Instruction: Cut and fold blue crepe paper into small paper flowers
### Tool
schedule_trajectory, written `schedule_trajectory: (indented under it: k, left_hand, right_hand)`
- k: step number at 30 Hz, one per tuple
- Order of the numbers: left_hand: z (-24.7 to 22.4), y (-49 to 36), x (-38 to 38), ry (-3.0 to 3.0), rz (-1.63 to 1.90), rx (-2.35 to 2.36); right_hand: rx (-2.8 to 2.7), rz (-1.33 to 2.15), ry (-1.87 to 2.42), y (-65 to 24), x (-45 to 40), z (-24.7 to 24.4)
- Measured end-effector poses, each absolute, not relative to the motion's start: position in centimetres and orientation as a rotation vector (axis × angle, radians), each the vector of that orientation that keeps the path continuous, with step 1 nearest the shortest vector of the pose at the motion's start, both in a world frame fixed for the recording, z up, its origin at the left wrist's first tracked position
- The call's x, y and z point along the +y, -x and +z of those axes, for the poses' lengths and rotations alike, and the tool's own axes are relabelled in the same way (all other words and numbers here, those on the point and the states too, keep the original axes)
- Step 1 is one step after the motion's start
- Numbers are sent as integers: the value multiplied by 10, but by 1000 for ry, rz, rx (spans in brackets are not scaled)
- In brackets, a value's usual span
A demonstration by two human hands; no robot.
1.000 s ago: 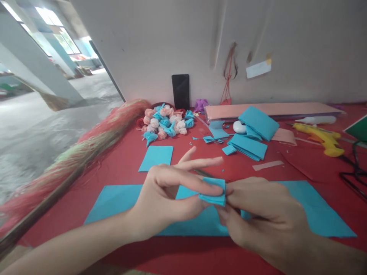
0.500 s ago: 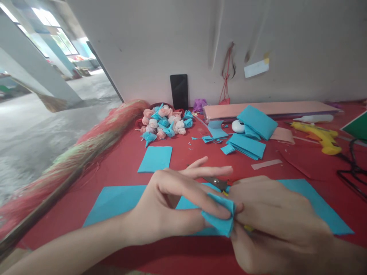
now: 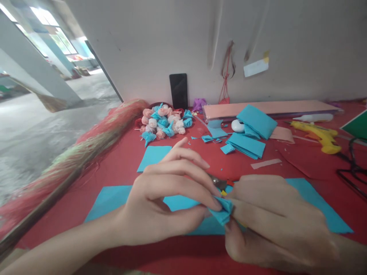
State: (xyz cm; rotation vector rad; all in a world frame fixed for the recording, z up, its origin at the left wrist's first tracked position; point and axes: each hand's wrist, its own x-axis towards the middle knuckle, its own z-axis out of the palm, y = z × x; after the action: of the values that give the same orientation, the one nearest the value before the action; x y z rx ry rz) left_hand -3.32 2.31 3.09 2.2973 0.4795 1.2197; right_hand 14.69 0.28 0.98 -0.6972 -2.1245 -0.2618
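Note:
A small folded piece of blue crepe paper (image 3: 222,215) is pinched between both hands, low in the middle of the view. My left hand (image 3: 169,194) grips its left end between thumb and forefinger, with the other fingers raised. On its right end, my right hand (image 3: 275,217) closes thumb and forefinger, the remaining fingers curled in. Beneath the hands a long blue sheet (image 3: 110,200) lies flat on the red table. Scissors (image 3: 218,182) with a dark pivot lie between the hands, their handles mostly hidden by my right hand.
Pink, white and blue paper roses (image 3: 163,122) are heaped at the back left beside an upright phone (image 3: 179,91). Folded blue paper (image 3: 248,146) and a yellow glue gun (image 3: 318,133) lie at the right. A broom (image 3: 86,152) runs along the left edge.
The blue paper piece has become more folded and bunched between the fingers. My left hand's spare fingers have bent forward and lifted; both hands have shifted slightly left.

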Motion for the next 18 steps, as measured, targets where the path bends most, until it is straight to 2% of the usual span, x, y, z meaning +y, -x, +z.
schedule_trajectory:
  k: [11,18]
  left_hand:
    - [32,35,22,-2300,1221,476]
    - [30,37,23,-2477,1316,542]
  right_hand:
    - [-2084,32,616,-145,4,9]
    - [-2096,-112,651,-145,1,9]
